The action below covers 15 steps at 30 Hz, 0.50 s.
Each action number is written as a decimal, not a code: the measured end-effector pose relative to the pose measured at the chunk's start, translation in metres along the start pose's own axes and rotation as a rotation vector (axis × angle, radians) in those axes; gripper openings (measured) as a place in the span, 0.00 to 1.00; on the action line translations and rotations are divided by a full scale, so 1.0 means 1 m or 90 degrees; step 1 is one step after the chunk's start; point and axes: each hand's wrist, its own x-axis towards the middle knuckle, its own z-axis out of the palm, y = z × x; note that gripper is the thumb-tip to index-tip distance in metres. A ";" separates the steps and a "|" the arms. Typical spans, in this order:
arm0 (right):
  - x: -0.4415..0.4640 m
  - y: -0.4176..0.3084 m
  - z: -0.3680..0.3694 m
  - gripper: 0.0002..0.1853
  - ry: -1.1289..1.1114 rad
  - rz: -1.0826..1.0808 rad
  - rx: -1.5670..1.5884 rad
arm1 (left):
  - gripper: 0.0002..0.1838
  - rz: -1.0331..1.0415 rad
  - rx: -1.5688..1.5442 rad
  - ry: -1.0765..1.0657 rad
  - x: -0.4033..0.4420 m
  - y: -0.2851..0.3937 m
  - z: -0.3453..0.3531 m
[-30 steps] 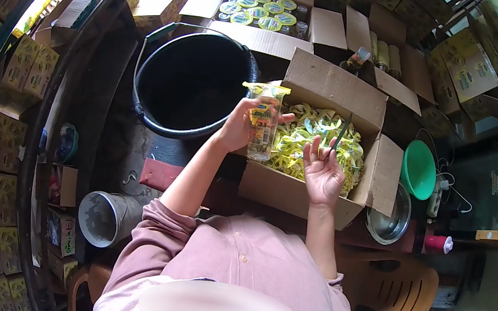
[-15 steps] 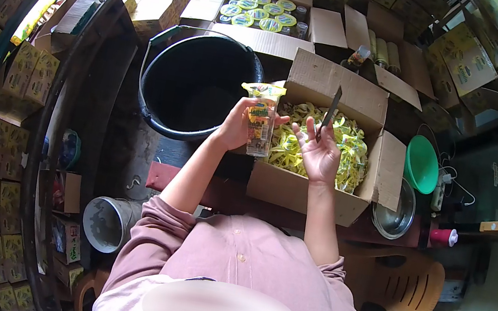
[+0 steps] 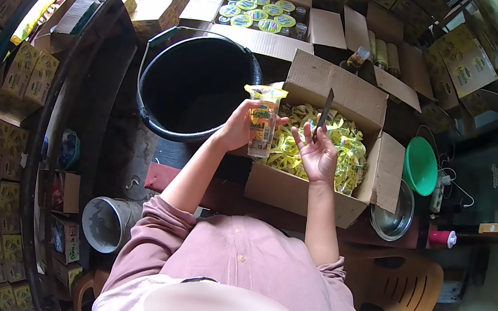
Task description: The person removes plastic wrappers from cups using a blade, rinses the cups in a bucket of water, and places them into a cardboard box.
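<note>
The left hand (image 3: 237,125) grasps 1 clear cup (image 3: 261,132), contents hard to make out; the right hand (image 3: 320,158) pinches 1 dark blade (image 3: 326,106), its lower end hidden. Behind that grip, 1 open carton (image 3: 338,81) holds uncountable yellow strips (image 3: 346,153). Left of the cup, 1 black bucket (image 3: 176,76) has a shadowed bottom; beyond, 1 box (image 3: 262,41) holds about 10 yellow-lidded cups (image 3: 258,14).

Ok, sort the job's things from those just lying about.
Likely the job:
- clear plastic cup with yellow top, left hand
- thin dark blade, right hand
- brown cardboard box of yellow strips

Probably just lying about:
- round green plastic bowl
- light-grey round bucket
</note>
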 end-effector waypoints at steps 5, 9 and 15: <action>-0.007 -0.008 -0.006 0.17 -0.080 0.180 0.019 | 0.26 -0.027 -0.006 -0.002 0.000 0.000 -0.003; -0.007 0.006 0.001 0.25 -0.084 0.142 0.019 | 0.27 -0.019 -0.029 -0.019 0.002 -0.005 -0.005; -0.011 0.003 0.014 0.23 -0.059 0.166 -0.122 | 0.27 -0.027 -0.032 -0.010 0.001 -0.006 -0.002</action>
